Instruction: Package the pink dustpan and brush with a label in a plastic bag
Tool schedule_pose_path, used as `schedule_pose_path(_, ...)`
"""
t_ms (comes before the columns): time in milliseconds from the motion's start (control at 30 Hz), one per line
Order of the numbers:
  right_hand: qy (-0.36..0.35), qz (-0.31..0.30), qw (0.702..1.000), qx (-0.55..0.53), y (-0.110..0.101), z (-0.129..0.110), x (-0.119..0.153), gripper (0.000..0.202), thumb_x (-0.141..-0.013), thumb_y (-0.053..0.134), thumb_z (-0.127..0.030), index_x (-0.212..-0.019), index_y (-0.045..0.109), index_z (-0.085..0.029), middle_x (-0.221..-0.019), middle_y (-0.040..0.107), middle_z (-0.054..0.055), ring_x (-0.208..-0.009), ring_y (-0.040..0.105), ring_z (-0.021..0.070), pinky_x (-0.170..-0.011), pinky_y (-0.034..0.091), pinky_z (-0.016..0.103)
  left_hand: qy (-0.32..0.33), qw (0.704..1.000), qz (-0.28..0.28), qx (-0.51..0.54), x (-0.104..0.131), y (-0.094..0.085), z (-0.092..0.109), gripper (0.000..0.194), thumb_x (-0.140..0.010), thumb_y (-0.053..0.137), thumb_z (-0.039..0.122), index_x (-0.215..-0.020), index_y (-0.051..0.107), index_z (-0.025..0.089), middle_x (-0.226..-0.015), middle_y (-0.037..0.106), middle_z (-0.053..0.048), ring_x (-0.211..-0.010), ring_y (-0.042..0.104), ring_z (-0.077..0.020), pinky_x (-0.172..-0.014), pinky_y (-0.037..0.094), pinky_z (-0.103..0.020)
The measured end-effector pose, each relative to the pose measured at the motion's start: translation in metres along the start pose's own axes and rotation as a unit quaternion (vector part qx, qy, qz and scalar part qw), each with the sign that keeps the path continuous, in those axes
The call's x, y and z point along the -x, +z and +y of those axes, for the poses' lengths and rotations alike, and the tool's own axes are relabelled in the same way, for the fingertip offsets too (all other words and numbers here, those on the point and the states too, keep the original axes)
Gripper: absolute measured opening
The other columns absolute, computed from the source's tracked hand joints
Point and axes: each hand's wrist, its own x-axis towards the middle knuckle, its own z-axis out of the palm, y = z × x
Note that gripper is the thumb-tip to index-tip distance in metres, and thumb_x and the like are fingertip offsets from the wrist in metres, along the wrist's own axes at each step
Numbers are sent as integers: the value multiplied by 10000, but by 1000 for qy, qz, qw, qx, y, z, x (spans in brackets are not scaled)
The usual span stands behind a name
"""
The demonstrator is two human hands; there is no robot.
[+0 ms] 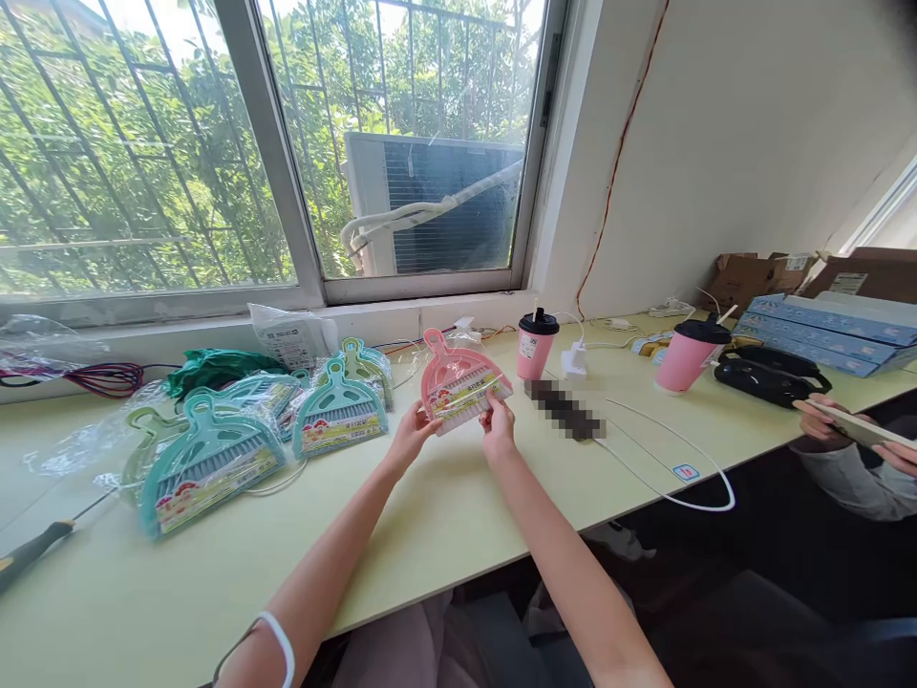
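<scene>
Pink dustpan-and-brush set [462,377] in clear wrap, just above tabletop [401,564] center; left hand [412,435] fingers grip lower left edge, right hand [498,420] fingers grip lower right. Teal set [340,420] at 9 o'clock, lidded pink cup [536,349] at 2, probably a drink.

Along its near edge the worktop [444,516] lay open from the screwdriver [35,556] at the far left to the white cable [688,504], whose loop crossed that edge on the right. Overlapping green dustpan sets [215,449] blocked the left. A lane ran back between them and the raised pink dustpan set [457,368]. The near cup [534,354], far cup [682,363] and black case [770,377] crowded the right; clear wrap [86,444] probably hampered the left rear.
</scene>
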Motion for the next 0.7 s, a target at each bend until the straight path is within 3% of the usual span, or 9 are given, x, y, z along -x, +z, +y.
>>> schedule_pose_path(100, 23, 5, 1000, 17, 0, -2, 0, 232, -773, 768, -329, -753, 582, -192, -478, 444, -108, -381, 325, 32, -390, 311, 188, 19, 999, 36, -18, 4, 6, -5, 697, -617, 810, 542, -1129, 525, 165, -1028, 698, -135, -903, 687, -238, -754, 532, -347)
schedule_pose_path(233, 23, -11, 999, 31, 0, -3, 2, 242, -779, 772, -327, -742, 574, -192, -459, 442, -108, -379, 353, 36, -384, 322, 180, 7, 997, 72, -25, 10, 12, -8, 680, -658, 805, 451, -1181, 481, 163, -1006, 702, -118, -727, 701, -194, -683, 564, -350)
schedule_pose_path(367, 39, -21, 999, 31, 0, -2, 3, 188, -799, 747, -280, -758, 589, -187, -466, 450, -108, -372, 348, 31, -373, 318, 170, 19, 993, 116, 4, 13, 18, -8, 627, -682, 792, 412, -1168, 485, 160, -1023, 701, -120, -795, 693, -201, -693, 605, -373)
schedule_pose_path(533, 48, -28, 998, 31, -2, 1, 0, 162, -824, 714, -273, -778, 587, -184, -494, 463, -102, -375, 364, 29, -374, 346, 157, 24, 992, 122, -3, 14, 19, -9, 636, -692, 787, 411, -1184, 475, 157, -991, 695, -108, -751, 681, -190, -640, 606, -356)
schedule_pose_path(700, 42, -4, 997, 68, -4, 1, -2, 184, -843, 688, -322, -783, 568, -195, -516, 482, -92, -359, 351, 32, -330, 308, 168, 24, 992, 118, -23, 16, 23, -11, 624, -711, 776, 309, -1220, 445, 168, -1018, 700, -105, -726, 684, -177, -612, 595, -324)
